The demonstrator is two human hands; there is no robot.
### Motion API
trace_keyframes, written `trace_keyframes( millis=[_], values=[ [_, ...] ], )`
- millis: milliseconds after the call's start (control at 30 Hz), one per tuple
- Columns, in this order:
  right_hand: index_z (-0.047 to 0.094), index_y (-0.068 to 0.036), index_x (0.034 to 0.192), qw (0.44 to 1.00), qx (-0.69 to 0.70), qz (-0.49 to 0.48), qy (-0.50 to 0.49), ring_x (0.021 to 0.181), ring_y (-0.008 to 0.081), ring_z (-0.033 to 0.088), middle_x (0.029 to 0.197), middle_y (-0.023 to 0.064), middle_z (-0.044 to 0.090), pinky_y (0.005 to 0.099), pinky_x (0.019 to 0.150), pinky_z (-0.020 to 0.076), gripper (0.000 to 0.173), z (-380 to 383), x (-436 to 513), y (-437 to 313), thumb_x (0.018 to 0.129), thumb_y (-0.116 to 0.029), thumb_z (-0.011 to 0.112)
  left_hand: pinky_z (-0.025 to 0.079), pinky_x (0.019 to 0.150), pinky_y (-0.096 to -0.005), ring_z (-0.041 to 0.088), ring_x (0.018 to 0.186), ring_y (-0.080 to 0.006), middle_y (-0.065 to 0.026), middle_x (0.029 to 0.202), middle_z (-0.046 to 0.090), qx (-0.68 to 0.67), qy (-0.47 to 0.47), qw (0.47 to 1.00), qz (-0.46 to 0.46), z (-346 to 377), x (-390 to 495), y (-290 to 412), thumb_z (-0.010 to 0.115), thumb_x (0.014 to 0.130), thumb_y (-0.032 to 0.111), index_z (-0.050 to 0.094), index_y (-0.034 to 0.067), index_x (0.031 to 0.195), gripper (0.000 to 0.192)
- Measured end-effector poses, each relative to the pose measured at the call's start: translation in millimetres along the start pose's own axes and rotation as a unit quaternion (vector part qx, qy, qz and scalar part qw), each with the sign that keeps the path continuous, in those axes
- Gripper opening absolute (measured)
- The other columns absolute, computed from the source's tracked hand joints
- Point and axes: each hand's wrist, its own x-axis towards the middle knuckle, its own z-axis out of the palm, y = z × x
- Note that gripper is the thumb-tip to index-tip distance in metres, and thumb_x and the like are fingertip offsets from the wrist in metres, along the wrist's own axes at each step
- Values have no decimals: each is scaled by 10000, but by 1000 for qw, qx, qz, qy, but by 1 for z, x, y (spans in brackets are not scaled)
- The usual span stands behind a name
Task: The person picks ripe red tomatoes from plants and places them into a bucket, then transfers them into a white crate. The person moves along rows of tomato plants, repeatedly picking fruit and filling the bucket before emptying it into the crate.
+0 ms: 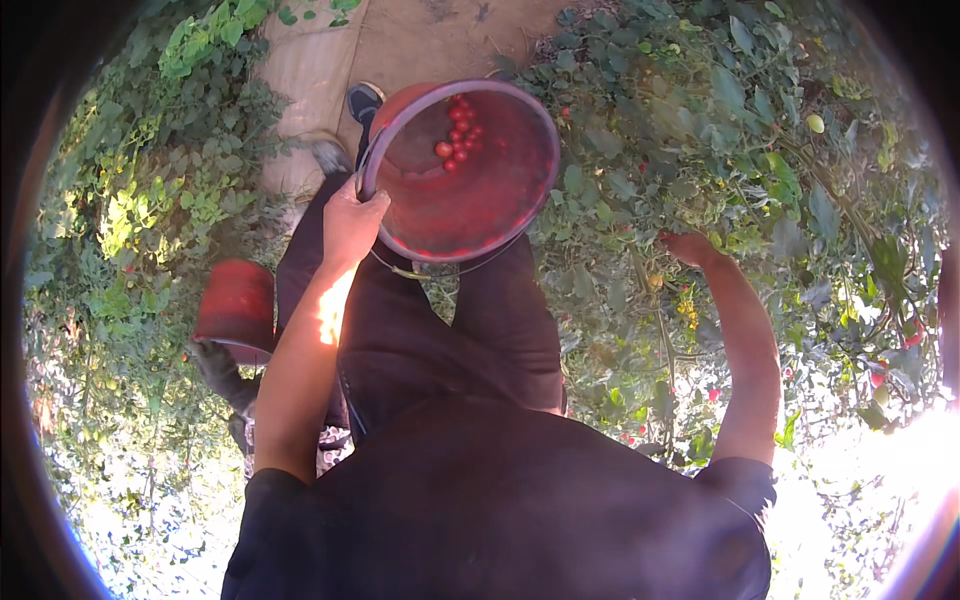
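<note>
My left hand (355,225) grips the rim of a red plastic bucket (487,202), its thumb over the edge. The bucket is tilted so that its mouth faces me. Inside lies a small cluster of red cherry tomatoes (459,136). A thin wire handle (457,274) hangs below the rim. Out to the right, my right hand (688,248) is among the leaves of the tomato plants (622,187). Something small and red shows at its fingertips; whether the fingers hold it is too blurred to tell.
At left a co-worker's gloved hand (221,375) is at a second red bucket (237,304). Dense foliage (150,187) lines the left side. A bare dirt path (450,45) runs ahead. Red tomatoes (877,375) and a pale green tomato (815,123) hang at right.
</note>
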Motion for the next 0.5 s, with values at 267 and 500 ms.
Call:
trace_keyframes(
  millis=[267,500],
  values=[
    [496,-284,1475,971,189,115,-86,983,345,736,1217,190,692,521,771,625,486,-66,-32,-29,996,-202,496,462,631,-273,504,666,-41,13,706,604,40,14,999,-11,0,-3,7,680,872,155,714,14,1128,294],
    [535,-300,1470,854,474,204,-72,1110,383,695,1319,158,658,568,833,624,516,-55,-33,-21,994,-498,546,436,599,-281,479,648,-40,34,681,564,64,20,998,-6,-1,-6,21,694,879,159,703,14,1010,195]
  ],
)
